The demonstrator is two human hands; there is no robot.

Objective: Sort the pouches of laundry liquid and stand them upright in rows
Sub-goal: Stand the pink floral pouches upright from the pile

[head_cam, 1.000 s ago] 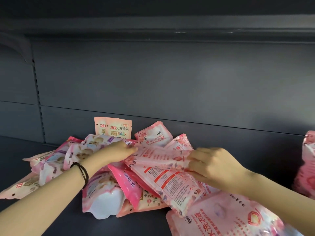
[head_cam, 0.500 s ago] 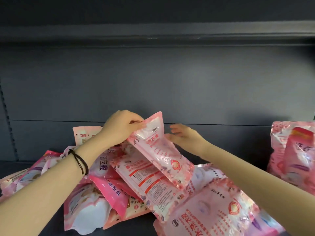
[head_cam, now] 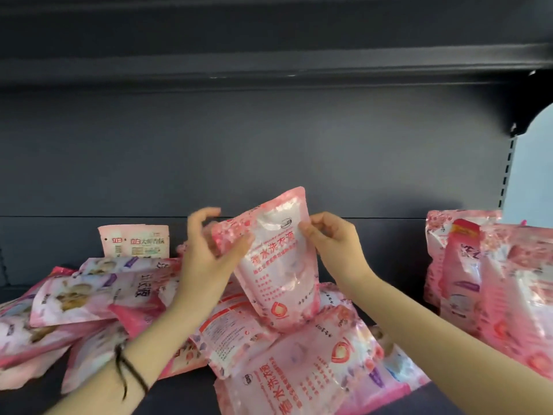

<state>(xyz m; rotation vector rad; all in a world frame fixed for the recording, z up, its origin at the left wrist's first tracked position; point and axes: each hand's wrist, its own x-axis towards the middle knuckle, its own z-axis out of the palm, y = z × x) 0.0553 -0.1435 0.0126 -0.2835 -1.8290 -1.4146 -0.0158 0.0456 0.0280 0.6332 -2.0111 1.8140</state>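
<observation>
Pouch [head_cam: 278,265] upright, fingers [head_cam: 305,232] at both edges

The only view (a wide-angle head camera) looks forward and slightly down into a dark shelf bay [head_cam: 269,151], close to the heaped pouches [head_cam: 299,369], its edges apparently lens-bowed.

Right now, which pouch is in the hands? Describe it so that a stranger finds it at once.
Look at the dark grey metal shelf, at the heap of pink plastic pouches in its middle. Atop the heap one pink pouch with red lettering stands upright. It alone is held, between the left hand and right hand.
</observation>
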